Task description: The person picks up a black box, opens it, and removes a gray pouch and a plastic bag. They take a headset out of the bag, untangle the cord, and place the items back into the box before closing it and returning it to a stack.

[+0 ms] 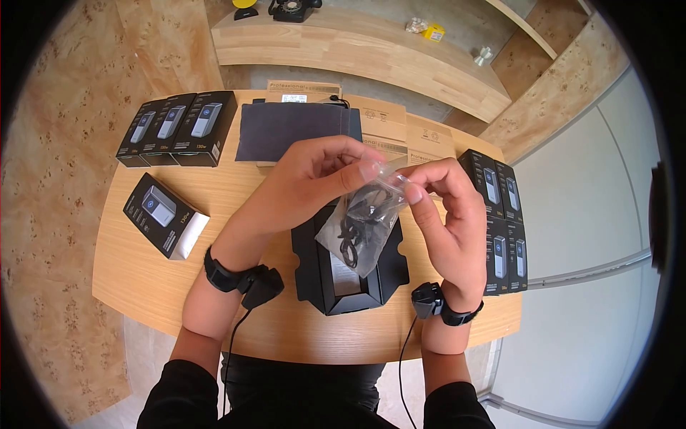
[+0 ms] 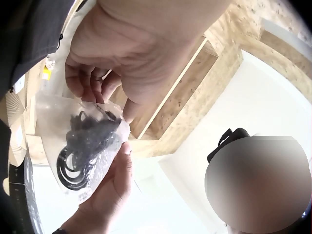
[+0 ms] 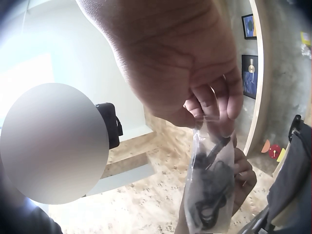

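A clear plastic bag with coiled black cables inside hangs between both hands, above an unfolded black box. The left hand pinches the bag's top edge at its left corner; the right hand pinches the other top corner between thumb and fingers. In the left wrist view the bag shows its dark cables below the left hand. The right wrist view has the bag hanging under the right hand.
Three black boxes stand at the back left, with another box lying in front of them. Several more line the right side. A dark grey sheet and cardboard boxes lie at the back.
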`<state>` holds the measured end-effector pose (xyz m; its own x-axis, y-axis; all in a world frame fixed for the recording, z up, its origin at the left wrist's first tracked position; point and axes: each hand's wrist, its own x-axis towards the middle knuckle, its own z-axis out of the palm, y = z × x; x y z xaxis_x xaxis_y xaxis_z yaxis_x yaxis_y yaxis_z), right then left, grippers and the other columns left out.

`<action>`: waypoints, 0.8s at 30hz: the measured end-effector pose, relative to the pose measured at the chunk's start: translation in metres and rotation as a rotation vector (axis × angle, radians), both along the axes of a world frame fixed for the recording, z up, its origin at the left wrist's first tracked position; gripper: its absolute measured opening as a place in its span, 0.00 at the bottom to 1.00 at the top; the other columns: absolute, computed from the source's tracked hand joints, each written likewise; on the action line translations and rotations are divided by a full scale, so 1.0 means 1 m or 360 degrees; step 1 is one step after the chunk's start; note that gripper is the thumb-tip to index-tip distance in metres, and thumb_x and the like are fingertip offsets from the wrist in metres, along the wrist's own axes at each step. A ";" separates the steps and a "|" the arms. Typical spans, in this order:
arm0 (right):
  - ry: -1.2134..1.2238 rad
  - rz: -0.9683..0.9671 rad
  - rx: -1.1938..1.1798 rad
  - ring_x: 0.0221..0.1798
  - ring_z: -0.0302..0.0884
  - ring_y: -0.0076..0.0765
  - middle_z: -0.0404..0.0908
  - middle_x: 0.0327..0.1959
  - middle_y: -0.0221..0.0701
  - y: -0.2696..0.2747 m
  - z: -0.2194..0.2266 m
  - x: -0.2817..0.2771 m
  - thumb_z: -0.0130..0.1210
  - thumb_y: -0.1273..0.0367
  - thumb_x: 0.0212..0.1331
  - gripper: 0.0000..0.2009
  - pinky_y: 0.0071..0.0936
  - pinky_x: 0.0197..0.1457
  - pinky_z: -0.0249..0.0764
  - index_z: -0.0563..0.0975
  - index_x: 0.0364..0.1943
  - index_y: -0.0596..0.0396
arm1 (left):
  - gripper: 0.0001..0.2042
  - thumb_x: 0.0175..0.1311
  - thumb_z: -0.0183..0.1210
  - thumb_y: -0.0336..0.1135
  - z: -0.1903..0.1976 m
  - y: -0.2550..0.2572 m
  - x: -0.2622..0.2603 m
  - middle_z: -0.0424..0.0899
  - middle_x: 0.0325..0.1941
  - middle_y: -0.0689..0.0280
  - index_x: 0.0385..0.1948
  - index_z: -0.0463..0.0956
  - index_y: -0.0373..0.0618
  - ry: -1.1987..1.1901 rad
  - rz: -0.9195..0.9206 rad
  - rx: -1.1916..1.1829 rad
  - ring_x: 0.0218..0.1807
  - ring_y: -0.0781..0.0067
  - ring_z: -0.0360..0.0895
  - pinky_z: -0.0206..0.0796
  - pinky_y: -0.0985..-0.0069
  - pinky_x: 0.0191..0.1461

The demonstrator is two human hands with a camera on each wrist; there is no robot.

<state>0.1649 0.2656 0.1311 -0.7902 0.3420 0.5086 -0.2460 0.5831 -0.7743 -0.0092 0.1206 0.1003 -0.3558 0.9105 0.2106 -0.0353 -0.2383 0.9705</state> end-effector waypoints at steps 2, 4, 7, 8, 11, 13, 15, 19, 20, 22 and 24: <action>-0.0003 0.0010 0.0011 0.36 0.80 0.24 0.87 0.37 0.30 -0.001 0.000 0.000 0.61 0.76 0.69 0.03 0.23 0.44 0.77 0.79 0.42 0.59 | 0.15 0.77 0.63 0.38 0.001 -0.001 -0.001 0.88 0.49 0.67 0.55 0.82 0.37 0.0016 0.0010 -0.0006 0.51 0.81 0.82 0.73 0.79 0.57; -0.0031 0.0062 0.0005 0.34 0.79 0.23 0.85 0.34 0.29 -0.001 0.000 0.001 0.61 0.75 0.69 0.03 0.23 0.42 0.76 0.79 0.42 0.58 | 0.14 0.76 0.64 0.37 0.004 -0.002 0.000 0.88 0.47 0.67 0.54 0.82 0.37 0.0042 0.0033 -0.0020 0.49 0.81 0.83 0.74 0.80 0.55; -0.0147 0.0138 0.0022 0.33 0.77 0.24 0.84 0.32 0.28 -0.003 0.002 0.004 0.62 0.75 0.69 0.04 0.23 0.40 0.75 0.78 0.42 0.57 | 0.10 0.73 0.66 0.33 -0.001 -0.002 -0.001 0.87 0.43 0.69 0.50 0.82 0.38 0.0059 0.0076 0.0038 0.47 0.82 0.82 0.73 0.82 0.51; -0.0199 0.0163 0.0032 0.32 0.77 0.24 0.83 0.32 0.28 -0.004 0.004 0.005 0.62 0.75 0.68 0.04 0.23 0.39 0.75 0.78 0.42 0.56 | 0.09 0.73 0.66 0.31 -0.002 -0.002 -0.001 0.86 0.42 0.70 0.48 0.82 0.38 0.0044 0.0067 0.0054 0.46 0.83 0.82 0.73 0.82 0.51; -0.0318 0.0273 0.0045 0.31 0.76 0.25 0.84 0.34 0.29 -0.004 0.006 0.006 0.62 0.75 0.67 0.04 0.23 0.39 0.75 0.78 0.42 0.56 | 0.06 0.71 0.67 0.28 -0.003 -0.002 -0.001 0.86 0.41 0.71 0.45 0.82 0.39 0.0073 0.0094 0.0099 0.45 0.85 0.80 0.72 0.82 0.49; -0.0232 0.0273 0.0078 0.31 0.76 0.25 0.85 0.35 0.29 -0.004 0.002 0.004 0.62 0.76 0.66 0.04 0.23 0.39 0.75 0.78 0.41 0.56 | 0.05 0.71 0.67 0.28 -0.001 -0.003 0.001 0.85 0.40 0.72 0.43 0.81 0.39 0.0192 0.0186 0.0123 0.44 0.86 0.79 0.71 0.83 0.48; -0.0105 0.0264 0.0139 0.33 0.77 0.25 0.86 0.37 0.30 -0.002 0.001 0.002 0.62 0.77 0.66 0.05 0.22 0.40 0.75 0.78 0.41 0.56 | 0.05 0.72 0.67 0.28 -0.001 -0.002 0.002 0.85 0.41 0.71 0.44 0.82 0.39 0.0184 0.0259 0.0188 0.43 0.86 0.79 0.71 0.83 0.48; 0.0156 0.0142 0.0223 0.37 0.79 0.23 0.87 0.42 0.32 0.003 0.002 -0.004 0.62 0.79 0.64 0.05 0.22 0.44 0.77 0.79 0.41 0.58 | 0.08 0.71 0.70 0.33 0.005 0.000 0.008 0.86 0.36 0.72 0.43 0.84 0.38 0.0075 0.0408 0.0240 0.38 0.87 0.79 0.70 0.85 0.42; 0.0174 0.0099 0.0158 0.38 0.80 0.22 0.87 0.43 0.32 0.002 0.002 -0.004 0.62 0.79 0.65 0.05 0.22 0.45 0.77 0.79 0.41 0.58 | 0.08 0.71 0.69 0.32 0.008 -0.002 0.009 0.86 0.38 0.71 0.43 0.84 0.39 0.0075 0.0406 0.0242 0.39 0.87 0.79 0.70 0.85 0.44; 0.0185 0.0024 -0.0037 0.40 0.81 0.21 0.87 0.45 0.33 0.000 0.001 -0.005 0.62 0.80 0.65 0.05 0.21 0.47 0.78 0.79 0.42 0.59 | 0.07 0.72 0.67 0.31 0.013 -0.006 0.009 0.86 0.41 0.70 0.45 0.83 0.39 0.0077 0.0403 0.0245 0.41 0.85 0.79 0.71 0.83 0.47; 0.0152 -0.0024 -0.0200 0.42 0.82 0.20 0.87 0.45 0.32 -0.001 -0.001 -0.004 0.62 0.80 0.67 0.05 0.21 0.49 0.79 0.79 0.43 0.60 | 0.08 0.71 0.69 0.33 0.009 -0.004 0.010 0.86 0.38 0.71 0.43 0.84 0.38 0.0095 0.0452 0.0338 0.39 0.86 0.79 0.70 0.84 0.45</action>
<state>0.1608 0.2643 0.1299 -0.7345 0.4191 0.5338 -0.3141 0.4872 -0.8148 0.0011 0.1167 0.1097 -0.5695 0.7110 0.4125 0.1166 -0.4269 0.8967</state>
